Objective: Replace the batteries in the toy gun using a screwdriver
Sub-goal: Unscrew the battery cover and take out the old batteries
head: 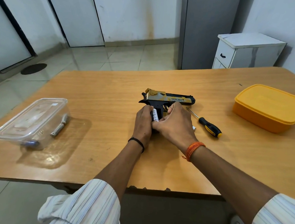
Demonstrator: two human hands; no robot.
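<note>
A black and gold toy gun [169,98] lies on its side in the middle of the wooden table [109,96], barrel pointing right. My left hand [143,122] grips the left side of its black grip. A white battery [155,114] shows in the open grip between my hands. My right hand [175,122] curls round the grip from the right, thumb at the battery's lower end. A screwdriver [207,124] with a black and yellow handle lies just right of my right hand. A small white piece [194,128] lies beside it.
A clear plastic box [34,120] stands at the table's left with loose batteries [59,128] inside. A closed yellow box [268,106] sits at the right edge. A white cabinet [245,50] stands beyond the table's far right corner.
</note>
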